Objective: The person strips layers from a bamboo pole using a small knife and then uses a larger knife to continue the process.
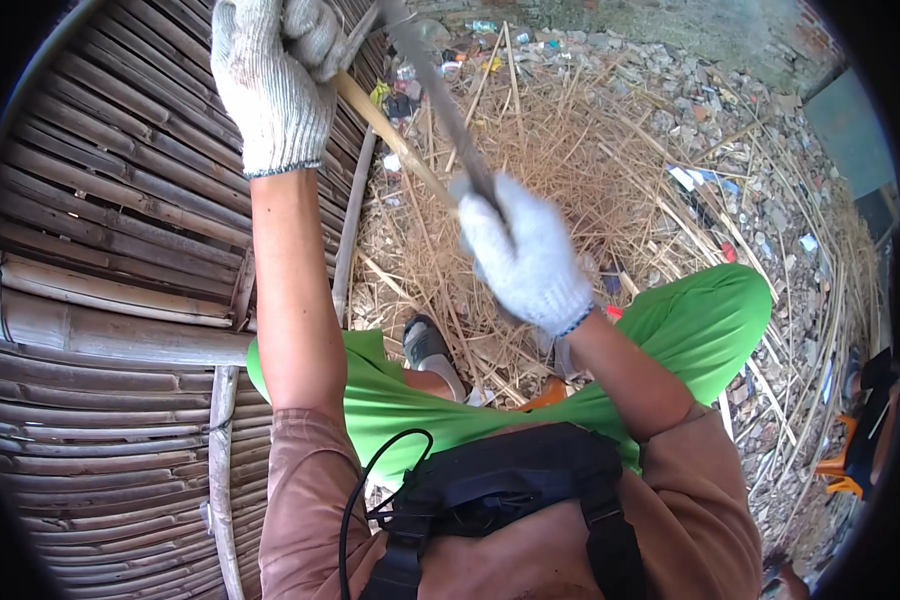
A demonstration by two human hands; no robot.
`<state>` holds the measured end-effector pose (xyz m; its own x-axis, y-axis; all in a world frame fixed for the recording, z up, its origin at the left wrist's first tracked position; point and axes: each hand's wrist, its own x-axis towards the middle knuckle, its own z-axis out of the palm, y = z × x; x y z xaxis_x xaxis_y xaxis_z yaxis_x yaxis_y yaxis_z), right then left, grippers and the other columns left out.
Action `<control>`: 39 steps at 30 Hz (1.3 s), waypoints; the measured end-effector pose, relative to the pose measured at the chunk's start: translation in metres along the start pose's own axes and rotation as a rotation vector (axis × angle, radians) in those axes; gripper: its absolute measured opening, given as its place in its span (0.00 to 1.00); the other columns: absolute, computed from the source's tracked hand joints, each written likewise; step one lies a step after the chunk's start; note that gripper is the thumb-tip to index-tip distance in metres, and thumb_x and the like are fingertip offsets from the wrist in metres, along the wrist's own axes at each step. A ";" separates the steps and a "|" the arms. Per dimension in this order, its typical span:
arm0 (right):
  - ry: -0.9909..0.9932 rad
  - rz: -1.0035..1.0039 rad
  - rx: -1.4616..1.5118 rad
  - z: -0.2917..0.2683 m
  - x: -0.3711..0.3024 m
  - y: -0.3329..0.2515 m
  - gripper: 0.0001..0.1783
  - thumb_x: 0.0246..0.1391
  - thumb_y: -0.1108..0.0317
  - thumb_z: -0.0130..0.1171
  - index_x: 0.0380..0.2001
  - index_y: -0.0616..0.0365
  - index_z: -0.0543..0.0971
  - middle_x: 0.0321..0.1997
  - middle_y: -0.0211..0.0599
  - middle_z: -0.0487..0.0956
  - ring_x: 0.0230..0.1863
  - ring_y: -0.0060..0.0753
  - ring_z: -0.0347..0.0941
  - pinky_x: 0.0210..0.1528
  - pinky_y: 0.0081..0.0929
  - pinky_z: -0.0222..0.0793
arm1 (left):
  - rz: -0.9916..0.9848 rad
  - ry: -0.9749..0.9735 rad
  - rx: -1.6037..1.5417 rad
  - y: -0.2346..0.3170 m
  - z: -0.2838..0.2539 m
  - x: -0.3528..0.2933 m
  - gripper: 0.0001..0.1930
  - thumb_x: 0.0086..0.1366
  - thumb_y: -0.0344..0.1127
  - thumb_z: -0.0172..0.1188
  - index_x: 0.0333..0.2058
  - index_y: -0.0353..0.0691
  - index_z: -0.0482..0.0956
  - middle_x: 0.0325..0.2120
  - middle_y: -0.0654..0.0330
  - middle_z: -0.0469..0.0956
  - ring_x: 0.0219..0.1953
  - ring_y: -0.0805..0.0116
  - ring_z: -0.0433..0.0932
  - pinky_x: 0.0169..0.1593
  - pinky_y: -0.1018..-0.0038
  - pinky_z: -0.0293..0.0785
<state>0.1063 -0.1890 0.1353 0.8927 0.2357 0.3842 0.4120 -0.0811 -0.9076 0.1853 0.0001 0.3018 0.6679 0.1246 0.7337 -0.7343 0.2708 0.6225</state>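
Observation:
Both my hands wear white knit gloves. My left hand point(275, 85), raised at the upper left, is closed round one end of a pale bamboo strip point(385, 130). The strip slants down to the right and meets my right hand point(530, 255) near its fingers. That hand is closed round a long, dark grey knife point(440, 100), smeared by motion, which points up and away to the far left. Its blade lies close to the strip; I cannot tell whether they touch. My right fingers partly hide the strip's lower end and the knife's handle.
A bamboo-slat wall point(120, 180) stands close on my left. Bamboo shavings point(540, 150) cover the ground ahead, among rubble and litter. Long thin strips point(770, 390) lie at the right. My green-clad knee point(710, 305) is beside my right forearm. An orange-legged stool point(840, 470) stands far right.

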 end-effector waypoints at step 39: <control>-0.269 0.217 -0.165 -0.030 -0.001 -0.004 0.21 0.74 0.55 0.56 0.39 0.67 0.80 0.28 0.56 0.80 0.32 0.57 0.80 0.36 0.52 0.73 | 0.158 -0.003 0.058 -0.015 0.048 -0.026 0.12 0.81 0.47 0.61 0.41 0.47 0.79 0.19 0.76 0.62 0.15 0.84 0.54 0.17 0.81 0.49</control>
<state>0.1092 -0.2183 0.1435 0.8915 0.4402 0.1074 0.2619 -0.3071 -0.9149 0.1730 -0.0526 0.2867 0.5436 0.1586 0.8242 -0.8358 0.1922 0.5143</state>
